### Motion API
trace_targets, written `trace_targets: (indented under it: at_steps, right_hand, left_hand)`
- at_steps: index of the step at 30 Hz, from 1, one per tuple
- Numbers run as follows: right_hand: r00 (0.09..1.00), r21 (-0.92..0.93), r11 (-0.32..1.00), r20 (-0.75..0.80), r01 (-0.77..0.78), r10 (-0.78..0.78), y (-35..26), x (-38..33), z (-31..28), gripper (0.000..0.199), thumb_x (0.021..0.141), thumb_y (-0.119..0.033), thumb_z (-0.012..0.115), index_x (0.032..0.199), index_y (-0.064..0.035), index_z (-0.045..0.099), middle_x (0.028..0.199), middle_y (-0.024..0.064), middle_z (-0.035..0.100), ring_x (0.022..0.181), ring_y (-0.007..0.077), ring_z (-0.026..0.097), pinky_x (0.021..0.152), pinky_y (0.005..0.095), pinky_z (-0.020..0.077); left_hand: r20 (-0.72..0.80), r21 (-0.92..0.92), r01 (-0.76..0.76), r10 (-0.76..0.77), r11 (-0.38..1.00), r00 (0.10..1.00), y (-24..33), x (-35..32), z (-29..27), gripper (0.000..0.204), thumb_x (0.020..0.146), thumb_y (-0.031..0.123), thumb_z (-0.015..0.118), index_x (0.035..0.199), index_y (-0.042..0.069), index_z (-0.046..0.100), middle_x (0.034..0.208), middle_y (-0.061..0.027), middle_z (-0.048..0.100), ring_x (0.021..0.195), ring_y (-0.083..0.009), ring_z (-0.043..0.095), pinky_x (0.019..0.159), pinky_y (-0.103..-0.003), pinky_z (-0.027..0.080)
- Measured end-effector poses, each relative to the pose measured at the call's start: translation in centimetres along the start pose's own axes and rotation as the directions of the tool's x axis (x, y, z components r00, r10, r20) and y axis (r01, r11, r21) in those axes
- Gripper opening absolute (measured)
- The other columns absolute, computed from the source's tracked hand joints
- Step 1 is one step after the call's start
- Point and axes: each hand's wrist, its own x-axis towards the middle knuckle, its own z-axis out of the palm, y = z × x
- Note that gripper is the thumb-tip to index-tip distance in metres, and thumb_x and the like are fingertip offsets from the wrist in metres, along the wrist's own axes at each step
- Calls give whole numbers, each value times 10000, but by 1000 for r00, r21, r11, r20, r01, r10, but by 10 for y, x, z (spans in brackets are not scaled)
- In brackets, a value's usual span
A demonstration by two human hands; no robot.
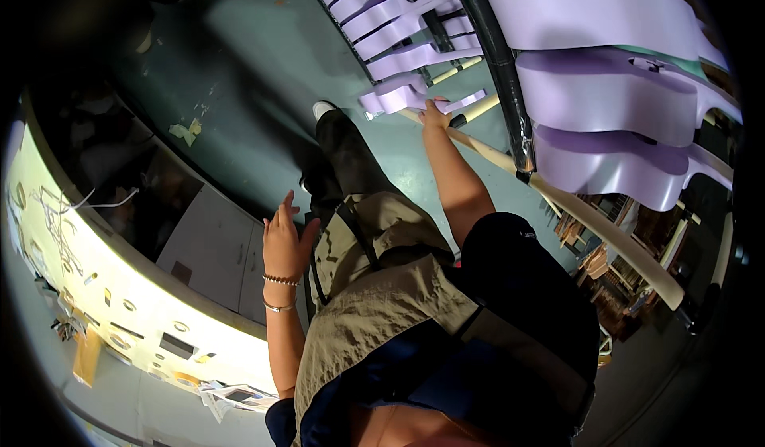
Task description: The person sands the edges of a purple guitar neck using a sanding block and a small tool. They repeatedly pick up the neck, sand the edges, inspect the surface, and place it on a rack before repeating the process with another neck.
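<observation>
Right hand [434, 115] closed round lilac guitar body [402, 96], just off low end of rack [510, 88]. Rack rows above already full of lilac bodies. Left hand [284, 244] spread, empty, well back from rack. This piece not yet seated.

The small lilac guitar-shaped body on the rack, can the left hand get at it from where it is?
Probably not: the left hand hangs open by the hip, well short of the lilac guitar-shaped body, which the right hand already touches.
</observation>
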Motion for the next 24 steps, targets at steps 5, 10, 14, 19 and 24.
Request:
trace_targets:
  at_steps: [5, 10, 14, 19, 24]
  right_hand:
    - [998, 75, 995, 3, -63, 63, -9, 54, -3, 361, 735, 86, 604, 992, -154, 520, 926, 83, 561, 636, 205, 540, 437, 332, 423]
    - [991, -126, 986, 65, -106, 115, -20, 104, -14, 369, 818, -2, 606, 1111, -192, 485, 1071, 90, 543, 874, 282, 598, 701, 408, 505]
    - [956, -234, 953, 171, -194, 237, -48, 130, -34, 395, 832, -84, 624, 1177, -198, 470, 1130, 106, 565, 971, 347, 609, 789, 447, 507]
    - [959, -173, 946, 35, -273, 283, -61, 149, -22, 416, 825, -90, 634, 1195, -165, 460, 1075, 104, 578, 968, 320, 601, 795, 442, 504]
    - [946, -230, 940, 147, -253, 291, -76, 166, 10, 393, 790, -54, 644, 1145, -133, 495, 1021, 89, 586, 906, 273, 597, 757, 397, 498]
  left_hand:
    - [27, -36, 42, -41, 998, 999, -2, 9, 10, 615, 810, 291, 676, 1315, 57, 414, 1068, -109, 624, 1020, -306, 584, 978, -520, 376]
    - [87, -36, 46, -42, 998, 995, -2, 24, 21, 606, 813, 286, 672, 1314, 57, 419, 1060, -102, 616, 1011, -302, 581, 967, -511, 388]
    - [113, -53, 26, -20, 998, 993, 3, 38, 24, 598, 819, 282, 665, 1318, 57, 422, 1052, -98, 610, 1002, -300, 580, 964, -497, 396]
    - [118, -42, 23, -18, 999, 993, 10, 55, 16, 584, 825, 271, 659, 1315, 55, 427, 1038, -101, 615, 992, -301, 581, 961, -485, 403]
    - [100, -54, 30, -24, 998, 995, 10, 66, 13, 580, 823, 272, 660, 1311, 56, 433, 1030, -105, 617, 984, -303, 582, 964, -487, 403]
